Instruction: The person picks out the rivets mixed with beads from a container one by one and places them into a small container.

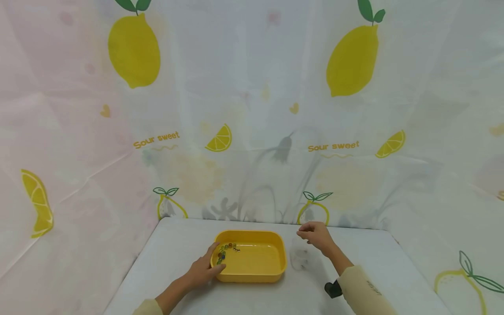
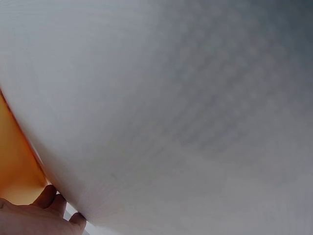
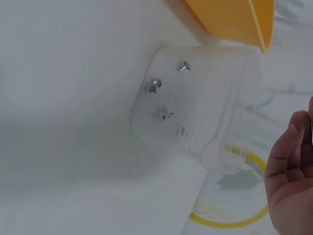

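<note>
At the left end of a yellow tray (image 1: 256,278), my left hand (image 1: 202,269) holds the rim, its thumb over the near left corner. In the left wrist view, the fingertips (image 2: 61,201) lie against the tray's outer wall. Inside, several glass marbles (image 1: 223,257) in amber, green and blue form a curve along the left, beside small silver pieces (image 1: 236,250). My right hand (image 1: 318,237) is raised above a clear plastic box (image 1: 296,262), fingertips drawn together; whether something tiny is between them is unclear. Several silver metal pieces (image 3: 154,86) lie in the box.
Both tray and box stand on a white table (image 1: 185,238), the box just right of the tray. A black object (image 1: 333,289) shows at the right sleeve. Behind the table's far edge hangs a lemon-print curtain (image 1: 252,175), with more cloth at both sides.
</note>
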Demonstrator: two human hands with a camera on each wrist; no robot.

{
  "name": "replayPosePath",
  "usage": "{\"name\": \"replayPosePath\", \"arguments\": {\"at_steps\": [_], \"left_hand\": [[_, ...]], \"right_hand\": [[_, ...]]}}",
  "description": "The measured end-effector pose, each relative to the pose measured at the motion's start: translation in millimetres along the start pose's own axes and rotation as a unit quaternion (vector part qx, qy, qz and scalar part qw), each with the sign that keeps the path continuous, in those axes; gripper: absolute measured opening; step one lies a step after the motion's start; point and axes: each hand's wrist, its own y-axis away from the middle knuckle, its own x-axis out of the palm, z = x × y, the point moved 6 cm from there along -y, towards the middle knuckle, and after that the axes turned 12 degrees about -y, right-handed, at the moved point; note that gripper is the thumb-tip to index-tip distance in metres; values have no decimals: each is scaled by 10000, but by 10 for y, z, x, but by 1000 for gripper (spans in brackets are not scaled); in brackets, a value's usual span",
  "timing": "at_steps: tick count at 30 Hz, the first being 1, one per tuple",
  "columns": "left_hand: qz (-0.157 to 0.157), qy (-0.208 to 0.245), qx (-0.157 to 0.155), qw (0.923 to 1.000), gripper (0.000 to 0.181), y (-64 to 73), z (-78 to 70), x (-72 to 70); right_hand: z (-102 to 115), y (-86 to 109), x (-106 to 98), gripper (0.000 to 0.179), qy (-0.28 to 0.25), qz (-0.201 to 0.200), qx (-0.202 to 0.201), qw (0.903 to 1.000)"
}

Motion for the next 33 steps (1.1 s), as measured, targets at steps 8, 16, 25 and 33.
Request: {"name": "replayPosePath", "arguments": {"at_steps": [8,16,25,33], "left_hand": [[28,-20,-96,9999,79,12,51,2],[2,-9,-92,10000,79,-16,55,-7],[-14,45,-75,10000,80,-31,53,5],[-54,26,-23,10000,78,7,17,-11]], "right_hand": [[-38,32,-96,16,284,-119,8,9995],[-129,41,-106,13,463,-121,18,9989],[-212,53,-54,12,654,-248,96,9975],[-230,99,-40,7,707,-291,-86,9970]]}}
